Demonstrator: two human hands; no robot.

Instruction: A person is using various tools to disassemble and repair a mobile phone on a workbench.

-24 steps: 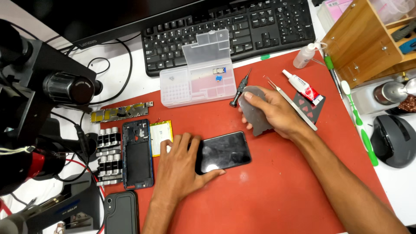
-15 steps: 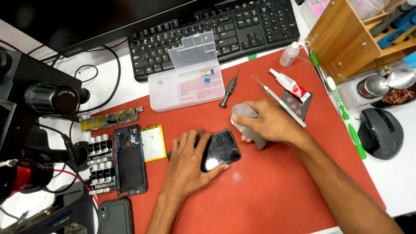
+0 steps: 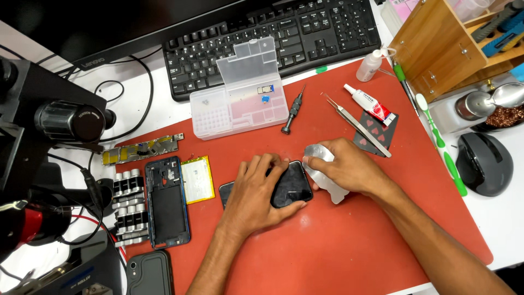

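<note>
Microscope (image 3: 49, 117) gear fills the left edge, off the red mat (image 3: 338, 246). Just inside the mat's left border lie 1 circuit board strip (image 3: 141, 149), 1 blue phone frame (image 3: 167, 201) and 1 yellow battery (image 3: 197, 179), side by side; 1 more dark phone (image 3: 148, 273) sits at the bottom edge. The left hand (image 3: 255, 194) lies flat, fingers spread, pressing down on 1 black phone (image 3: 292, 184) at the mat's centre, not curled around it. Above stand 1 clear parts box (image 3: 240, 93) with its lid up, 1 keyboard (image 3: 273, 38) and 1 screwdriver (image 3: 292, 111). The right hand (image 3: 346, 166) is closed around 1 thin metal pry sheet (image 3: 322, 177), whose edge touches the phone's right side. Further right: 1 tweezers (image 3: 357, 125), 1 glue tube (image 3: 368, 104), 1 toothbrush (image 3: 439, 143), 1 mouse (image 3: 484, 163). The mat's lower half, below both forearms, lies open.
</note>
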